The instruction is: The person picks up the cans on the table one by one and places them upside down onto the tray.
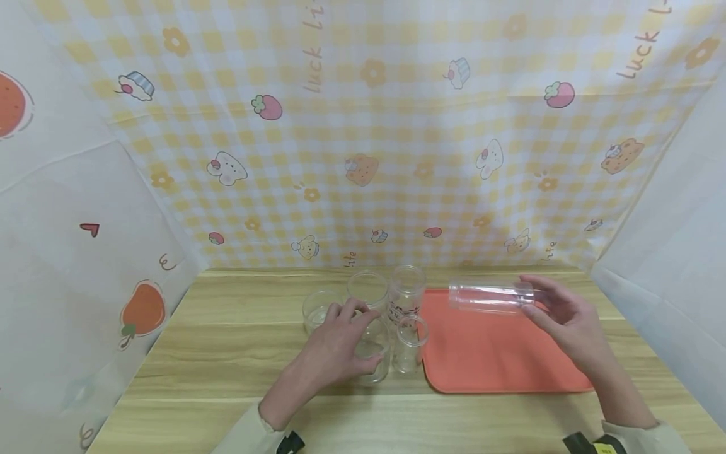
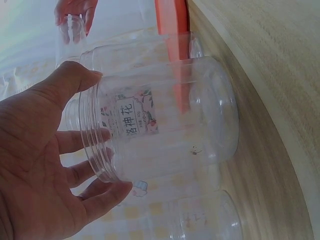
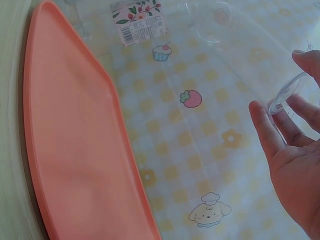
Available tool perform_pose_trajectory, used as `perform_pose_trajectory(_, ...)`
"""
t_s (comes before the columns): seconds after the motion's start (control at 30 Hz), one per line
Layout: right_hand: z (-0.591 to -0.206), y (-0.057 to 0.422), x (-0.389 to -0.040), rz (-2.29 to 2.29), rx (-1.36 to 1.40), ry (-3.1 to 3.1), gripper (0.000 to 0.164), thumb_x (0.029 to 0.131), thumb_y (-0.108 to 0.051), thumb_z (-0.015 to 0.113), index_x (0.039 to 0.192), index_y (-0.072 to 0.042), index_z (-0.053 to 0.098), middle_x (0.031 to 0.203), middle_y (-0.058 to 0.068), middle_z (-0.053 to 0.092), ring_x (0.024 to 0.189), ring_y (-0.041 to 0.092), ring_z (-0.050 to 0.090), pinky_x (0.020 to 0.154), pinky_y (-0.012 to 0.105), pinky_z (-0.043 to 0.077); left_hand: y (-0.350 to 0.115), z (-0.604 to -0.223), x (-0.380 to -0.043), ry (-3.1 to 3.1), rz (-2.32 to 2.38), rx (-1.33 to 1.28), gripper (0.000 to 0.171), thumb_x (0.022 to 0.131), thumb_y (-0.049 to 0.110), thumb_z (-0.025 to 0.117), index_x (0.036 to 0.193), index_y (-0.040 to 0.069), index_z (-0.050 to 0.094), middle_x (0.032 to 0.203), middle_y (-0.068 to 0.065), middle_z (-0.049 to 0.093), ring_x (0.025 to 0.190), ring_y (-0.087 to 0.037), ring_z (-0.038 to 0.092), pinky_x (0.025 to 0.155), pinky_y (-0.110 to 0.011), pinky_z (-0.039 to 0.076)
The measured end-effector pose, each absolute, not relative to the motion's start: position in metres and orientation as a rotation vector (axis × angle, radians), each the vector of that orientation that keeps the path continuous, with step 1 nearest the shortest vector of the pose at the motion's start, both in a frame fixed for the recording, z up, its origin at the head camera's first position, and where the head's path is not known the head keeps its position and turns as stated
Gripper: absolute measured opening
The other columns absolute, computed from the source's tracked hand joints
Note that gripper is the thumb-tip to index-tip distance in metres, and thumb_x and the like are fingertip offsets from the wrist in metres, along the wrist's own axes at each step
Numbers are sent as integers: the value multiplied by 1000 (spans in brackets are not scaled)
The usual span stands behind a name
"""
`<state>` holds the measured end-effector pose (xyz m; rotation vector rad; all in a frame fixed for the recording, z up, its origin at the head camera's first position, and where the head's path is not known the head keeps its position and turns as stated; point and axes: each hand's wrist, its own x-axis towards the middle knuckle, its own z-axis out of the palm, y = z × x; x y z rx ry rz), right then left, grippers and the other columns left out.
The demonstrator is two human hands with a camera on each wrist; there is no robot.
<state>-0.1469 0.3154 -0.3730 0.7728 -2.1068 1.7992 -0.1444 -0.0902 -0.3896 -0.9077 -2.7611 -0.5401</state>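
My left hand (image 1: 329, 347) holds the rim of a wide clear jar (image 2: 170, 155) that stands upright on the table, thumb on one side and fingers on the other. My right hand (image 1: 573, 321) grips one end of a slim clear jar (image 1: 488, 297), held sideways over the orange tray (image 1: 505, 372). Its other end points left. Through the wide jar, the left wrist view shows a flowered paper label (image 2: 137, 112). Beside the left hand stands a small slim jar (image 1: 406, 356), with a taller labelled jar (image 1: 407, 287) behind it.
Another wide clear jar (image 1: 367, 284) and a low clear jar (image 1: 317, 306) stand behind the left hand. The tray lies on the wooden table (image 1: 227, 328) right of the jars. A checked cloth (image 1: 397, 189) hangs at the back, with white cloth on both sides.
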Motion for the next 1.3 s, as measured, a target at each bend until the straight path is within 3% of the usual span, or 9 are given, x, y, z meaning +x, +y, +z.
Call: perform_pose_trajectory(1.3,-378,335,-156,1716,632,-2213,49,90,20,63,136,10,55,125,9,66,108,16,67,83,28,58,-91,-390,-144,-2779,-537,-894,69,82,44,81,141,16,59,131,-6,49,97,-23,45,58,-22,43)
